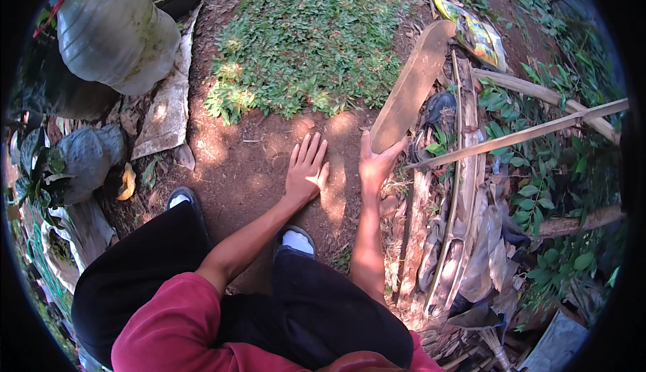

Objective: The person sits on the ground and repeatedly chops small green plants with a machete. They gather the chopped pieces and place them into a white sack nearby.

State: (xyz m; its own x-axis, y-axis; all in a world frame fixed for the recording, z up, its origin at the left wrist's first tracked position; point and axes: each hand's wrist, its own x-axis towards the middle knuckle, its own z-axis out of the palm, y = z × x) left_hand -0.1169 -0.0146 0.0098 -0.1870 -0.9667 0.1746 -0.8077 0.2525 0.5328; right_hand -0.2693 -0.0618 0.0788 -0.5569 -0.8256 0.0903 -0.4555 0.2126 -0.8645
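Note:
My left hand (306, 171) lies palm down over the bare brown soil (242, 170), its fingers spread a little and nothing in it. A long wooden plank (411, 89) is gripped at its near end by my right hand (379, 159), the thumb on one side. From that hand the plank slants up and to the right, its far end close to a colourful plastic packet (472, 34). Beyond my left hand grows a squarish patch of low green grass (308, 44).
On the left stand a white plastic-wrapped pot (113, 34) and a grey bag (91, 162) beside a pale sheet (166, 94). Along the right run weathered wood strips (467, 170), a crossing wooden stick (525, 132) and leafy plants (530, 195).

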